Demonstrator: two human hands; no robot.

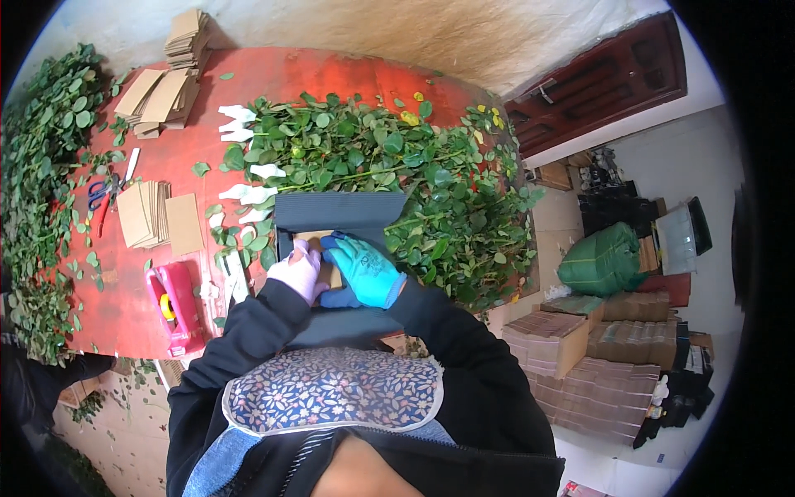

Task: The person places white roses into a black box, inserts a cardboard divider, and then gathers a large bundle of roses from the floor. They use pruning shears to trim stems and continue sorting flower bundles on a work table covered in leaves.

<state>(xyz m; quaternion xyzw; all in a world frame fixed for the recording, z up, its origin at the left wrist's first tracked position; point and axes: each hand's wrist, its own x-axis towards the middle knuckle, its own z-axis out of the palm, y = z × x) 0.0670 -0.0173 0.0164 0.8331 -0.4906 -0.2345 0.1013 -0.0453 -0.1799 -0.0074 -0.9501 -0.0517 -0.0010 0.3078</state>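
In front of me at the table's near edge lies a black box, its far flap raised. A brown cardboard piece shows inside it, partly hidden by my hands. My left hand, in a pale pink glove, has its fingers closed at the piece's left side. My right hand, in a teal and dark blue glove, curls over the piece's right side; its fingertips are partly hidden. Just beyond the box are long leafy stems, with white sleeves at their left ends.
Left on the red table are cardboard stacks, scissors and a pink tape dispenser. More leafy stems line the far left. Cardboard bundles and a green sack stand on the right.
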